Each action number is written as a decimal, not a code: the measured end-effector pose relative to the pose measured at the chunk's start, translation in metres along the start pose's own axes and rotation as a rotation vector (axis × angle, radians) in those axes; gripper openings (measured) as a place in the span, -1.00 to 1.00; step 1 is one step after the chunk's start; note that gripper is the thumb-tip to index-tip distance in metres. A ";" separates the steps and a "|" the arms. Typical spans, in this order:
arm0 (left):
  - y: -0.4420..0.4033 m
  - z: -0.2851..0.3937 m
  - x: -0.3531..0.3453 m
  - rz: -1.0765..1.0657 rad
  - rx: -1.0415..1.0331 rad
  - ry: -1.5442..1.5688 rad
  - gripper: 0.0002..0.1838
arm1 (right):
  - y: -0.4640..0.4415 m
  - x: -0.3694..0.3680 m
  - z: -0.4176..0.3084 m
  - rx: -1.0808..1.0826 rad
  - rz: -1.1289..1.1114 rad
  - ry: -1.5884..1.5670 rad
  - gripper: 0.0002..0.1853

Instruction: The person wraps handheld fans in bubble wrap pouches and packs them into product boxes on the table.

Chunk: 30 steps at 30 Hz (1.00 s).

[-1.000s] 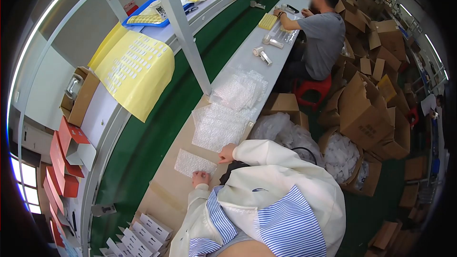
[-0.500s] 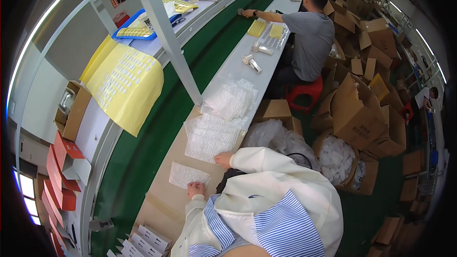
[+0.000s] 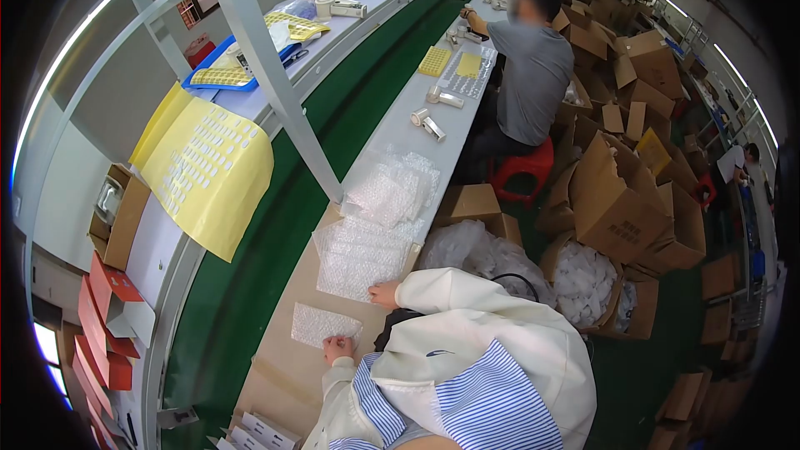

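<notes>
A small sheet of bubble wrap [image 3: 321,325] lies on the brown cardboard-covered bench top. My left hand [image 3: 338,349] rests at its lower right corner with curled fingers; what they grip, if anything, is too small to make out. Farther up the bench, my right hand [image 3: 385,293] touches the near right edge of a larger bubble wrap pile [image 3: 360,258], its fingers close together. Beyond that pile lie more clear bubble bags [image 3: 390,192].
A metal post [image 3: 275,75] rises at the bench's left edge. Cartons and bags of plastic [image 3: 483,254] stand to the right. A co-worker [image 3: 533,75] sits farther along. White boxes [image 3: 262,432] stand at the near end.
The view has shifted, so bench items appear lower and farther left. My right hand has come to the larger pile's edge. The co-worker's arm reached out over the green belt and is now bent farther forward.
</notes>
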<state>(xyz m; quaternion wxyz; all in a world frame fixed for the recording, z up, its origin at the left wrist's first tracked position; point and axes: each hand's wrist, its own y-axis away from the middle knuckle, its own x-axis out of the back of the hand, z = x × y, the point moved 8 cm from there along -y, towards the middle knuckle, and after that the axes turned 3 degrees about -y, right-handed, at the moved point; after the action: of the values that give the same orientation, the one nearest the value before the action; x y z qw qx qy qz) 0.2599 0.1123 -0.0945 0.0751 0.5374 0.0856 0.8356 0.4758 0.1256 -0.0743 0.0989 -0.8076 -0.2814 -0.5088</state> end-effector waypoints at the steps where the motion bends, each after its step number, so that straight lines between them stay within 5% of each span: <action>1: -0.001 0.001 0.001 0.006 0.002 -0.005 -0.74 | 0.000 -0.001 0.002 -0.012 -0.015 0.011 -0.83; 6: 0.001 0.002 0.001 0.006 0.010 0.008 -0.75 | -0.002 -0.009 0.004 -0.036 -0.077 0.054 -0.82; 9: 0.002 0.002 0.003 0.035 0.023 0.075 -0.79 | 0.002 0.008 -0.001 0.030 0.143 0.206 -0.82; 30: 0.008 0.010 0.009 0.051 0.000 0.118 -0.80 | -0.002 0.004 0.004 0.013 0.093 0.216 -0.76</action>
<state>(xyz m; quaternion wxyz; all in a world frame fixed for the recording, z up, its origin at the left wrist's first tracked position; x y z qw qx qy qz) 0.2647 0.1075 -0.0806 0.0484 0.4890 0.0761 0.8676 0.4794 0.1309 -0.0729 0.1576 -0.7595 -0.2345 -0.5859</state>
